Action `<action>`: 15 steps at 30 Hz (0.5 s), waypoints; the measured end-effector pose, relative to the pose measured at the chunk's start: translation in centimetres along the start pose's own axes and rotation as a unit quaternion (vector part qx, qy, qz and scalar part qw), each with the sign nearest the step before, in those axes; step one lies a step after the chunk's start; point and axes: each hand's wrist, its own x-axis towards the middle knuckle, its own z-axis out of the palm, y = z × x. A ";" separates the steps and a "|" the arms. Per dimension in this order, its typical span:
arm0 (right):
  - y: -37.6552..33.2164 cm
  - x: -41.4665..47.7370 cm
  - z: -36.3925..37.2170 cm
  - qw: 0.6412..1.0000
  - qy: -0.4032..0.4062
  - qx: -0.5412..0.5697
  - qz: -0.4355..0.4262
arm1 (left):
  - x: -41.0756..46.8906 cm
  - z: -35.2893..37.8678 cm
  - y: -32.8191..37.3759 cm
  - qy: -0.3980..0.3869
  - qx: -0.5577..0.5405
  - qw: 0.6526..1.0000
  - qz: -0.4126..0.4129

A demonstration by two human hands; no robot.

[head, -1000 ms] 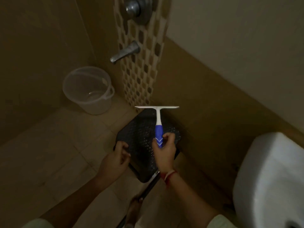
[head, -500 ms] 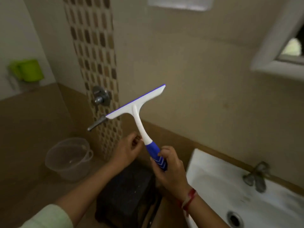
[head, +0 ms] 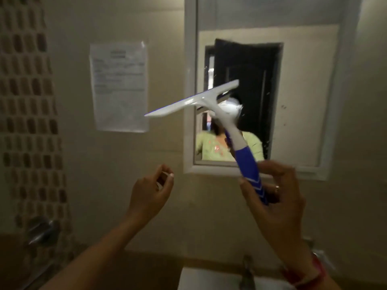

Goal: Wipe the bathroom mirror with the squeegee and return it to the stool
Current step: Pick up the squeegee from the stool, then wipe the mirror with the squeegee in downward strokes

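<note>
right hand (head: 276, 193): fingers wrapped on the blue grip of the squeegee (head: 209, 109)
left hand (head: 149, 192): loosely curled, holds nothing
squeegee: tilted, up before the mirror (head: 297, 97)
room: beige wall, paper (head: 119, 86), sink (head: 209, 279) below
change: view went up from the sink; mirror now ahead

White squeegee (head: 201, 101) with blue chevron-striped handle; white-framed mirror (head: 189, 101); brown-checked tile strip (head: 27, 101).
</note>
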 end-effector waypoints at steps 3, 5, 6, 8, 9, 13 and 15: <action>0.0 3.9 -3.8 0.999 0.033 -0.028 -0.012 | 3.5 1.0 1.6 0.029 0.011 0.999 0.044; 0.2 5.9 -5.5 0.998 0.047 -0.050 -0.014 | 5.9 1.5 2.5 0.060 0.029 0.995 0.073; 0.4 6.8 -6.1 0.996 0.057 -0.062 -0.014 | 7.1 1.6 2.8 0.072 0.038 0.993 0.082; 0.9 8.2 -6.9 0.994 0.073 -0.079 -0.013 | 9.4 1.9 3.1 0.087 0.051 0.991 0.093; 1.2 8.8 -7.0 0.993 0.082 -0.081 -0.007 | 10.6 2.0 3.1 0.092 0.056 0.990 0.095; 1.8 11.1 -6.0 0.991 0.105 -0.084 0.022 | 14.5 2.6 2.4 0.106 0.067 0.989 0.077; 1.7 12.7 -4.8 0.989 0.104 -0.100 0.014 | 16.4 2.9 1.9 0.109 0.064 0.989 0.070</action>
